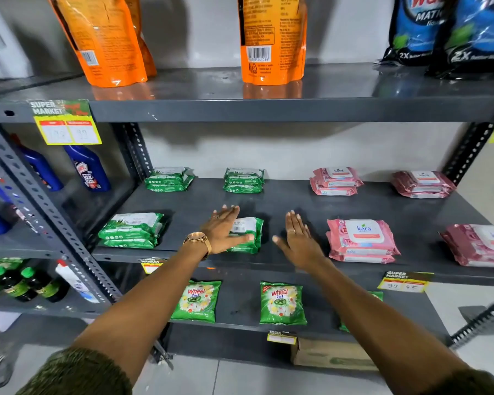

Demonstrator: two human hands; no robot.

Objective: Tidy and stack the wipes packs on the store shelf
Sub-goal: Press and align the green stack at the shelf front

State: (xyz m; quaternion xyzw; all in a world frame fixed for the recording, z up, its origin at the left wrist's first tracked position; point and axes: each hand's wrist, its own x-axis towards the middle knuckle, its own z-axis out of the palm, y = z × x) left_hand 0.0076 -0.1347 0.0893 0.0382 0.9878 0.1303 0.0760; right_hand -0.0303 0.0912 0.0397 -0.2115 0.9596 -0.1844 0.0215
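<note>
On the grey middle shelf [297, 206] wipes packs lie in small stacks. Green stacks sit at the back left [169, 179], back middle [243, 180], front left [131, 230] and front middle [247, 235]. Pink stacks sit at the back right [335, 181], far back right [422, 184], front right [361, 240] and far front right [479, 245]. My left hand [223, 230] is flat and open, over the left side of the front middle green stack. My right hand [297, 238] is open to the right of that stack, apart from it, holding nothing.
Orange pouches [271, 38] and blue-black detergent bags [451, 32] stand on the shelf above. Green Wheel sachets [281, 303] lie on the shelf below. Blue bottles [90, 169] stand in the left rack behind a perforated upright [40, 201]. A cardboard box [331, 354] sits on the floor.
</note>
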